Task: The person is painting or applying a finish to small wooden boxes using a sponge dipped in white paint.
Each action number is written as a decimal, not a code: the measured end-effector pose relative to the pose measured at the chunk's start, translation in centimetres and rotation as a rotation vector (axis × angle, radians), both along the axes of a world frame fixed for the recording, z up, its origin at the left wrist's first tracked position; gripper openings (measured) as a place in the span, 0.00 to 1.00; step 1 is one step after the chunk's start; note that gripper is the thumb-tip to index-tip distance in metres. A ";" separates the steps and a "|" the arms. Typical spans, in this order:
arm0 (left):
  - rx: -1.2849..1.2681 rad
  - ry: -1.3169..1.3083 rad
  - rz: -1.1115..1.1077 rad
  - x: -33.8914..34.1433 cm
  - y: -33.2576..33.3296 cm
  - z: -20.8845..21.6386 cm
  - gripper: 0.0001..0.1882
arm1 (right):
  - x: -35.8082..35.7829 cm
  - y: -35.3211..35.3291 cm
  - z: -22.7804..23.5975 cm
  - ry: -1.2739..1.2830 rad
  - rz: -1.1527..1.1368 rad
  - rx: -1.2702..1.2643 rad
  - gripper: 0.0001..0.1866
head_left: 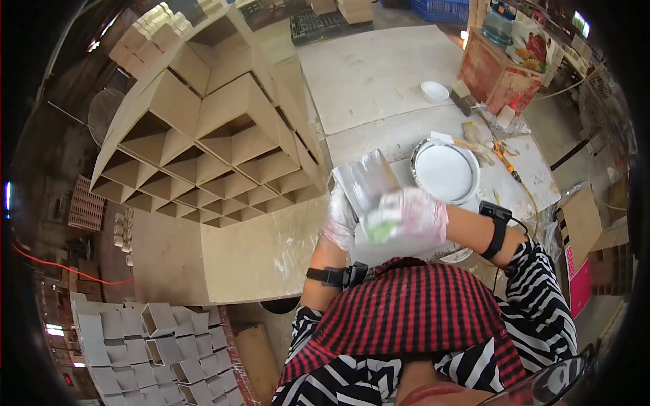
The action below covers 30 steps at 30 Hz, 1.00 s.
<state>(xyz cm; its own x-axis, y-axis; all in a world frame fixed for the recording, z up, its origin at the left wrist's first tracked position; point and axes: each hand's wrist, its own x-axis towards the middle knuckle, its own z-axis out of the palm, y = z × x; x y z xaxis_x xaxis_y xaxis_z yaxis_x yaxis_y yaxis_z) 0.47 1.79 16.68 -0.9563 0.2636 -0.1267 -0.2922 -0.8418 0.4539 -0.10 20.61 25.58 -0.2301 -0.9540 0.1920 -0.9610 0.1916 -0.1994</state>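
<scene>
My left hand, in a pale glove smeared with white, grips a small box from its left side. The box's upper face is streaked with wet-looking whitish-grey paint. My right hand, also gloved and blurred by motion, is closed on a soft pale green pad at the near edge of the box. The pad's exact kind is smeared. Just beyond my right hand stands an open round tub of white paint, with a flat brush lying across its far rim.
At the left rises a tall stack of bare brown open boxes. Below it, several white-coated boxes sit on a board. Beyond the tub are a white bowl, orange-handled pliers and a worn red wooden crate.
</scene>
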 end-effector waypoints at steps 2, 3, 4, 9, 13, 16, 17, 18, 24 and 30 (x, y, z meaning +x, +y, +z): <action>-0.137 0.036 0.009 -0.3 0.1 0.1 0.27 | -1.3 -0.3 0.5 -0.194 -0.231 -0.175 0.25; -0.217 0.012 0.064 -0.6 0.4 0.1 0.27 | -2.0 -0.5 0.8 -0.155 -0.298 -0.236 0.25; -0.123 0.083 0.035 -0.7 0.4 0.1 0.27 | -2.4 -0.6 1.0 -0.087 -0.367 -0.367 0.25; 0.127 0.042 0.002 -0.9 -0.3 0.6 0.29 | -0.4 0.4 -0.4 -0.064 -0.183 0.168 0.22; -0.131 0.035 0.230 -0.5 -0.6 2.1 0.30 | 1.1 1.5 -1.9 -0.279 -0.443 -0.364 0.21; -0.156 0.036 0.325 0.1 0.2 3.1 0.27 | 0.0 1.5 -1.7 -0.212 -0.665 -0.353 0.22; -0.128 0.048 0.336 0.4 0.5 3.3 0.25 | -0.4 1.5 -1.3 -0.260 -0.733 -0.269 0.22; -0.116 0.009 0.355 0.7 0.7 3.5 0.25 | -0.7 1.4 -0.9 -0.274 -0.745 -0.244 0.22; -0.125 0.009 0.400 1.0 1.5 3.8 0.25 | 1.0 0.2 0.3 -0.321 -0.846 -0.362 0.23; -0.028 0.040 0.315 1.4 1.2 3.1 0.27 | -0.5 0.3 -0.5 -0.451 -0.915 -0.330 0.24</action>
<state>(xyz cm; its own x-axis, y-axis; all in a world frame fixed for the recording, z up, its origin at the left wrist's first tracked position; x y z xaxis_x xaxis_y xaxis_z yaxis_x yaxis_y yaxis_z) 1.91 2.97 19.73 -0.9947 -0.0494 -0.0907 -0.0007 -0.8750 0.4841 -0.61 20.91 25.03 -0.9455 -0.2994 0.1276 -0.3042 0.6737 -0.6735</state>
